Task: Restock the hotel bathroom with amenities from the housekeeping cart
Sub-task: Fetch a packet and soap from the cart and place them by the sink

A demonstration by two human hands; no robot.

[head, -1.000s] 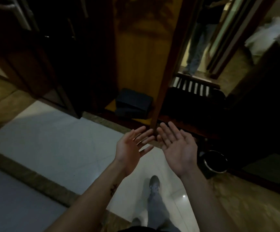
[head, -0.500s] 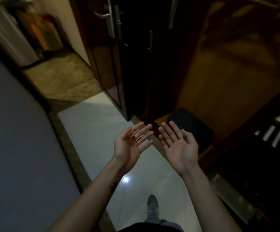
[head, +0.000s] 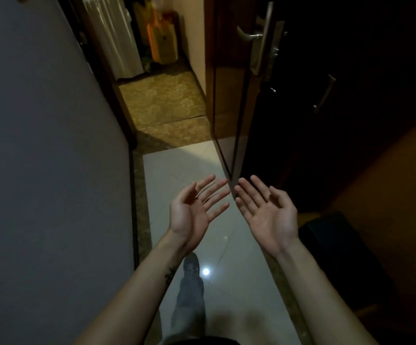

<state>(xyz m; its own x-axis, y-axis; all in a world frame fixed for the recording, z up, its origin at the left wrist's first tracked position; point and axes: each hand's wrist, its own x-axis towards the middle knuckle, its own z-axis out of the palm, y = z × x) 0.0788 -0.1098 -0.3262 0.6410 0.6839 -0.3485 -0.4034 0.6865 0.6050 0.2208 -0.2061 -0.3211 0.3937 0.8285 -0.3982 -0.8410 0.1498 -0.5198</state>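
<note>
Hands are raised palm-up in front of the body, both empty. The left hand (head: pixel 192 210) has its fingers spread wide and slightly curled, nothing lying in the palm. The right hand (head: pixel 268 211) is likewise flat and splayed, holding nothing, its fingertips pointing toward the lower edge of the open door (head: pixel 229 100). The two hands sit near each other without touching, a narrow gap between their fingertips, just below that door's bottom corner.

Taking the door as landmark: it is dark wood, swung inward, with a metal lever handle (head: pixel 248 36) high on its edge. Left of it a pale tiled floor (head: pixel 174 168) runs up to a patterned carpet (head: pixel 162 100) beyond the threshold. Farther out past the door, on that carpet, stands what looks like the housekeeping cart (head: pixel 113 43), a pale draped upright shape, with an orange bag (head: pixel 163 43) beside it; both are well apart from the hands. No amenity items can be made out on it in this dim light.

Right of the door is a dark cabinet with a bar handle (head: pixel 324 94). Below the hands, a shoe (head: pixel 191 266) and trouser leg stand on the tiles, beside a bright light reflection. A grey wall (head: pixel 40 158) fills the far left.
</note>
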